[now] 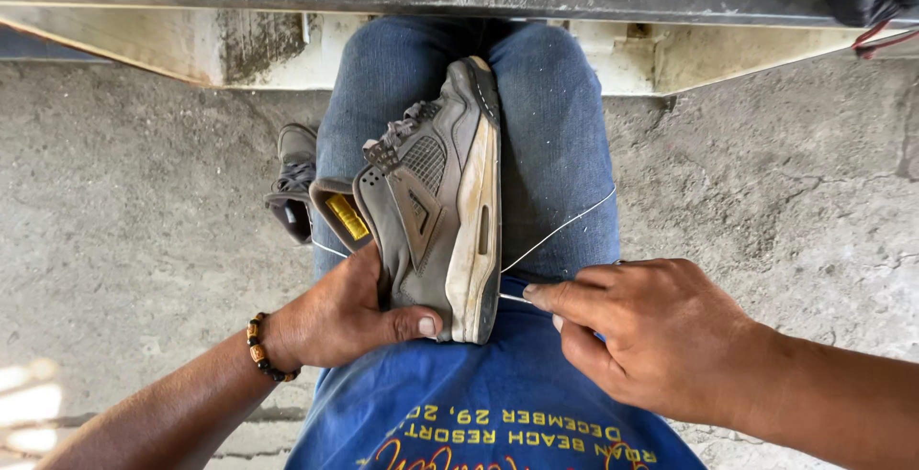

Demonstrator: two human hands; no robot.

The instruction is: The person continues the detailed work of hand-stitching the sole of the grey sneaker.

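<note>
Rough grey concrete floor (124,240) is seen all around. A second shoe (292,178) is left on the floor, well apart from the grip. The grey sneaker (436,202) is clamped at its heel by the left hand (335,317) and rested on the blue jeans (555,135). Just beside its sole, a thin white thread (560,226) is pinched tight by the right hand (641,331).

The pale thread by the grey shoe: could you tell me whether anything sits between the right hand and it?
Nothing visible does. The right hand already pinches the thread at its fingertips, beside the sole of the grey shoe. The left hand grips the shoe's heel end on the lap, clear of that stretch of thread.
</note>
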